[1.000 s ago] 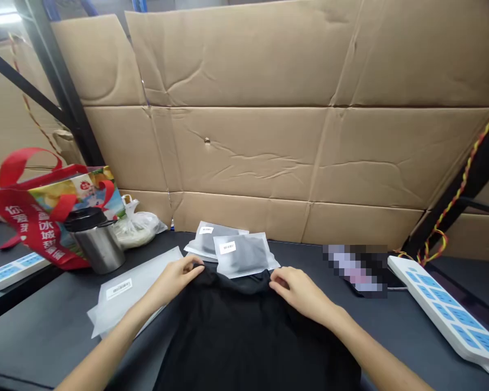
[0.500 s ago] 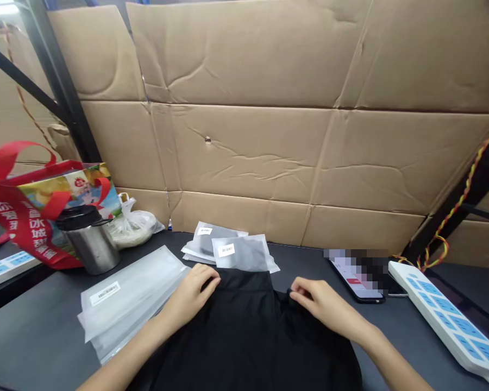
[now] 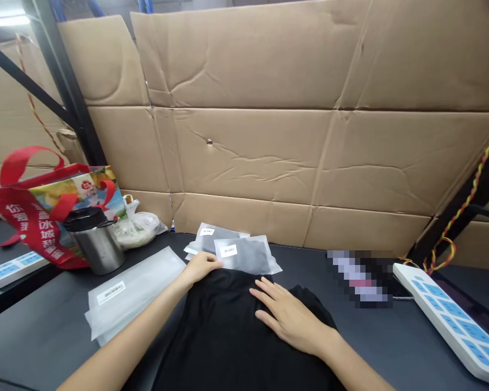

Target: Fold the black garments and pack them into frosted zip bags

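Observation:
A black cloth garment (image 3: 232, 331) lies on the dark table in front of me; its exact kind does not show. At its far left corner my left hand (image 3: 200, 267) pinches the edge, thumb and fingers together. My right hand (image 3: 289, 315) rests flat on the cloth with its fingers spread, right of the middle. Just beyond the garment lie frosted plastic bags (image 3: 244, 256) with barcode labels. To the left, partly behind my left forearm, is a stack of larger frosted bags (image 3: 136, 288), the top one labelled.
A steel flask (image 3: 98, 247), a red carrier bag (image 3: 36, 217) and a tied plastic bag (image 3: 138, 229) stand at the left. On the right lie a blurred phone (image 3: 362, 277) and a white power strip (image 3: 452, 320). A cardboard wall (image 3: 244, 152) closes off the back.
My right hand has let go of the garment's far right edge, moved left and flattened onto the cloth. My left hand stays at the far left corner, slightly farther away.

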Action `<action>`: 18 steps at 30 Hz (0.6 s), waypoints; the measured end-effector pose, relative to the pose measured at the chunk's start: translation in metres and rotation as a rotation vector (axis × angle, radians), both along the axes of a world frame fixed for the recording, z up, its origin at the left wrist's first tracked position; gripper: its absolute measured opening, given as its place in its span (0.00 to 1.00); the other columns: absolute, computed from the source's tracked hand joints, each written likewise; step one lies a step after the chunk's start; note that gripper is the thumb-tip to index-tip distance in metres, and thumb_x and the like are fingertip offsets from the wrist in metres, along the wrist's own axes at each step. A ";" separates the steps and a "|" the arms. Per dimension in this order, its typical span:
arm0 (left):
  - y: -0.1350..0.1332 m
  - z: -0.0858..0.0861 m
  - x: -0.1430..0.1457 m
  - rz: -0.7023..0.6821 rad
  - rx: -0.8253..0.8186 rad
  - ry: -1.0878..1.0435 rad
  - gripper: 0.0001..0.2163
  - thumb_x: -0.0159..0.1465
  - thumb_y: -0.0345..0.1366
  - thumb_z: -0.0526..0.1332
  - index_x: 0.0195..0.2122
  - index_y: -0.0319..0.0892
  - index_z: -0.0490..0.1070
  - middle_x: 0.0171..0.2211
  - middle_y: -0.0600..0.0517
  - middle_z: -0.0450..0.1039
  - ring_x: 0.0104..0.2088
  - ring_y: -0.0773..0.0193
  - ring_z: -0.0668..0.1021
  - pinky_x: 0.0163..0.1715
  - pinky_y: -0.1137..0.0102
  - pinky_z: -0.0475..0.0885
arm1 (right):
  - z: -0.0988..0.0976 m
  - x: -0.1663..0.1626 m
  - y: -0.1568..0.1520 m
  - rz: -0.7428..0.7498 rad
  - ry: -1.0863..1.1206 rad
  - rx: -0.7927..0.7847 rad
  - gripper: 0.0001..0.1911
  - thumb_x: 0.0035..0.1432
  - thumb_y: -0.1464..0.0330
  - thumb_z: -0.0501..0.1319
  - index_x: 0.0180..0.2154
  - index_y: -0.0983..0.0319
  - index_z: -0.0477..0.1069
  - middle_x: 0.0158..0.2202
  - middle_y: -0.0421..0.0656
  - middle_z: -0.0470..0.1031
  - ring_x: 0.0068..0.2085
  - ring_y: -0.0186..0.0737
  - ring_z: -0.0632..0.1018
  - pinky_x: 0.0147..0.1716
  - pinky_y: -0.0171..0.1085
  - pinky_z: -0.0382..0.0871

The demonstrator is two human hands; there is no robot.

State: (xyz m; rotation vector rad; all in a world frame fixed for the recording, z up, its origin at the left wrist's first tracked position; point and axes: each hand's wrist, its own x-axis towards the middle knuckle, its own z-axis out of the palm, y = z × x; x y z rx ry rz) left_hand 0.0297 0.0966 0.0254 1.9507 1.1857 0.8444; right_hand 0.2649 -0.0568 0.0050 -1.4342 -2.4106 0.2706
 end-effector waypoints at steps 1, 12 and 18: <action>-0.001 0.004 0.001 -0.009 -0.010 -0.009 0.12 0.49 0.40 0.62 0.14 0.40 0.68 0.14 0.58 0.62 0.19 0.67 0.66 0.21 0.74 0.55 | -0.002 0.001 0.000 -0.002 0.006 -0.015 0.25 0.68 0.57 0.46 0.63 0.56 0.55 0.66 0.45 0.54 0.66 0.47 0.53 0.63 0.52 0.52; 0.009 0.078 0.044 -0.036 -0.132 -0.480 0.07 0.57 0.38 0.60 0.26 0.42 0.64 0.22 0.58 0.68 0.26 0.64 0.76 0.31 0.69 0.72 | -0.006 0.002 0.001 -0.002 0.026 0.010 0.24 0.68 0.58 0.48 0.62 0.56 0.57 0.65 0.46 0.58 0.65 0.47 0.56 0.62 0.53 0.54; -0.024 0.088 0.050 -0.056 -0.233 -0.791 0.06 0.61 0.35 0.60 0.29 0.42 0.63 0.32 0.53 0.73 0.35 0.64 0.79 0.42 0.65 0.76 | 0.005 -0.002 -0.002 -0.133 0.166 0.603 0.15 0.63 0.69 0.57 0.52 0.59 0.66 0.49 0.48 0.73 0.52 0.46 0.73 0.50 0.48 0.69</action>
